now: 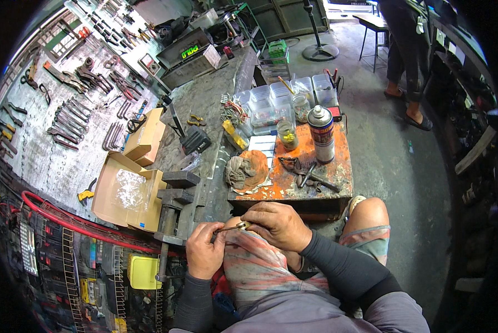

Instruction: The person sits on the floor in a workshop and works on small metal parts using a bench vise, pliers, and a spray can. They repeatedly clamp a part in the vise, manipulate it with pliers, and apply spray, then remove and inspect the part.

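Note:
Above my left thigh, my left hand pinches the thin dark shaft of a small metal piece. Fingers of my right hand are closed on its other end, a small round brass-coloured fitting. Whether shaft and fitting are one piece or two, I cannot tell. Beside my left hand stands a bench vise on the edge of the workbench. Just beyond my hands is an orange, paint-worn small table, with a crumpled grey rag, dark metal tools and a spray can on it.
Clear plastic bins and glass jars crowd the small table's far side. An open cardboard box lies left of the vise. Wrenches and pliers cover the left board. A person stands at the far right near a stool.

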`<state>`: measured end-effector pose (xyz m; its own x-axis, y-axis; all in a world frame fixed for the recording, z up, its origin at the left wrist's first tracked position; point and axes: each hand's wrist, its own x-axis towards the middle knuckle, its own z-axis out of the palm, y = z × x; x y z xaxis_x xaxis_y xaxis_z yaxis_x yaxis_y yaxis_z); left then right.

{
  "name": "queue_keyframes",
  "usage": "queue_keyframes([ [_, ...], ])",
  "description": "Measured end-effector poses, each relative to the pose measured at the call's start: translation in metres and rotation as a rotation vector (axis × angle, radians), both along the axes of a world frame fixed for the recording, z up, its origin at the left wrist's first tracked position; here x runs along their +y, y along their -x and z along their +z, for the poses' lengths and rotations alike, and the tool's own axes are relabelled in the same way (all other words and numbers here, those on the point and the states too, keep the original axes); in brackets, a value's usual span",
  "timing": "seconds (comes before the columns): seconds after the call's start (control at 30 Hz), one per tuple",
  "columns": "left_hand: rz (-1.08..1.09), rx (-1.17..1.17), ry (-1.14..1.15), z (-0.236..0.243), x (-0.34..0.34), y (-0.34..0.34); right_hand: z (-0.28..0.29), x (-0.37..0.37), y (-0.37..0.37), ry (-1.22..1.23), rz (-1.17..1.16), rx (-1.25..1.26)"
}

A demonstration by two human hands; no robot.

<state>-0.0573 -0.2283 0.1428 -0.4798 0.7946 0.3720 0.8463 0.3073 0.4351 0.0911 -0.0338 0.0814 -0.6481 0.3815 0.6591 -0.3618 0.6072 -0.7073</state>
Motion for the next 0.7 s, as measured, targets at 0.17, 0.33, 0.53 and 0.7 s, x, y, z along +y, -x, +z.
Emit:
queue_keyframes([
  [0.17, -0.024, 0.270, -0.109, 0.013, 0.000, 0.007, -0.003, -0.004, 0.002, 0.155, -0.119, -0.185],
  [0.33, 0.025, 0.088, -0.106, 0.015, -0.014, 0.013, -0.006, -0.004, 0.006, 0.248, -0.053, -0.160],
  [0.53, -0.022, 0.144, -0.172, 0.014, -0.015, 0.011, -0.008, -0.004, 0.007, 0.257, -0.019, -0.111],
  [0.7, -0.036, 0.150, -0.182, 0.016, -0.013, 0.009, -0.011, -0.002, 0.007, 0.247, -0.023, -0.097],
])
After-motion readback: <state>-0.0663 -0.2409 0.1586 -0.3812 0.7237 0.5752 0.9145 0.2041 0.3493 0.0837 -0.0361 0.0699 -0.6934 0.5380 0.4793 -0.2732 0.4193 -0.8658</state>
